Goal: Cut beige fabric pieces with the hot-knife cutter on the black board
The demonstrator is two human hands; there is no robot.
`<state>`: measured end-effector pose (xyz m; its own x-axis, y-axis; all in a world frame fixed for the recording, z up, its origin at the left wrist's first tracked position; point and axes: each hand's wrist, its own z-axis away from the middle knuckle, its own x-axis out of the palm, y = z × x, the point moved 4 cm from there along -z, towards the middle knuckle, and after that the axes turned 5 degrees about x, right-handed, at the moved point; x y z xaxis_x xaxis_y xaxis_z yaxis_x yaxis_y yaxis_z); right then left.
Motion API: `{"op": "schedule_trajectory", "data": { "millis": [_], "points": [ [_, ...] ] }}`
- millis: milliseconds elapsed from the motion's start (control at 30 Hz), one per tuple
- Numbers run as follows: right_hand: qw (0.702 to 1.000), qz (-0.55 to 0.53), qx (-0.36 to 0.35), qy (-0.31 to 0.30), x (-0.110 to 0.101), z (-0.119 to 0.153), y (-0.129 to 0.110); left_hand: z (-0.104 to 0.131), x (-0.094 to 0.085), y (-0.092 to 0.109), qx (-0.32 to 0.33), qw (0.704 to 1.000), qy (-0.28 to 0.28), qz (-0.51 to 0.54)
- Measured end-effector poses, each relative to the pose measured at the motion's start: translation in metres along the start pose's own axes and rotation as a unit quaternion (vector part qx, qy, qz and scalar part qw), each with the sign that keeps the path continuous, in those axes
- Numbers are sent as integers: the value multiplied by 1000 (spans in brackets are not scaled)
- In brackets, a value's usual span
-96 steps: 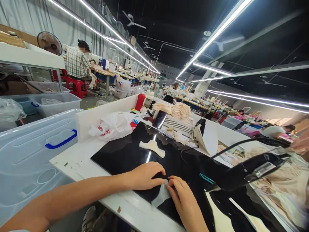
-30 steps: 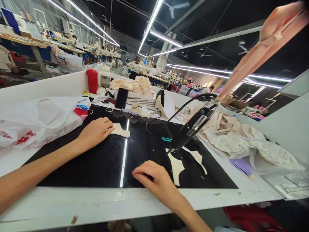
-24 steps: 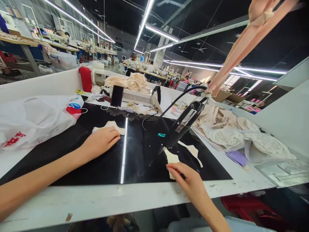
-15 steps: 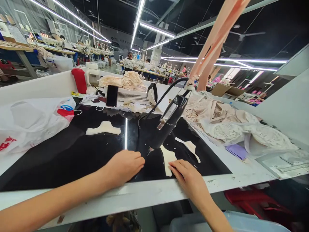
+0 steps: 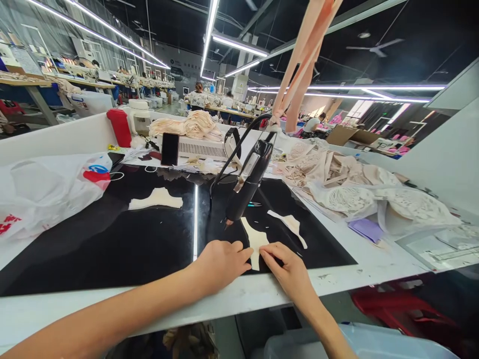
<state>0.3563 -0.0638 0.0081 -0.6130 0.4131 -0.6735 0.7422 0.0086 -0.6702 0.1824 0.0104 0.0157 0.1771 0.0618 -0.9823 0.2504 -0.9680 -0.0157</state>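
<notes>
A cream fabric piece [image 5: 257,238] with curved edges lies on the black mat [image 5: 93,249] near the table's front edge. At its left side, my left hand [image 5: 224,263] is closed, fingertips curled onto the edge. My right hand [image 5: 287,264] pinches the opposite edge between thumb and forefinger. Just above the piece hangs a black hand-held tool [image 5: 249,177] with a narrow coppery tip, suspended from peach straps [image 5: 299,60]; neither hand touches it. A slimmer cream piece [image 5: 291,227] lies to the right, and a stack of cream pieces [image 5: 156,198] to the left.
A white plastic bag [image 5: 48,189] covers the left side. Pale bras [image 5: 348,184] are heaped at the right beside a purple packet [image 5: 365,229]. Behind the mat stand a phone [image 5: 170,148] and a vented white box [image 5: 204,148]. Small blue-handled snips [image 5: 255,204] lie behind the tool.
My left hand has moved right, from bare mat to the fabric piece's left edge. My right hand stays at the piece. The hanging tool appears slightly further left and higher.
</notes>
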Motion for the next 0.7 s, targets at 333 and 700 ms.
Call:
{"op": "schedule_trajectory", "data": {
  "millis": [333, 700],
  "points": [
    [992, -70, 96, 38, -8, -13, 1, 3, 0, -2, -14, 999, 37, 31],
    [991, -80, 111, -12, -14, -24, -9, 3, 0, -1, -12, 999, 28, 34]
  ]
}}
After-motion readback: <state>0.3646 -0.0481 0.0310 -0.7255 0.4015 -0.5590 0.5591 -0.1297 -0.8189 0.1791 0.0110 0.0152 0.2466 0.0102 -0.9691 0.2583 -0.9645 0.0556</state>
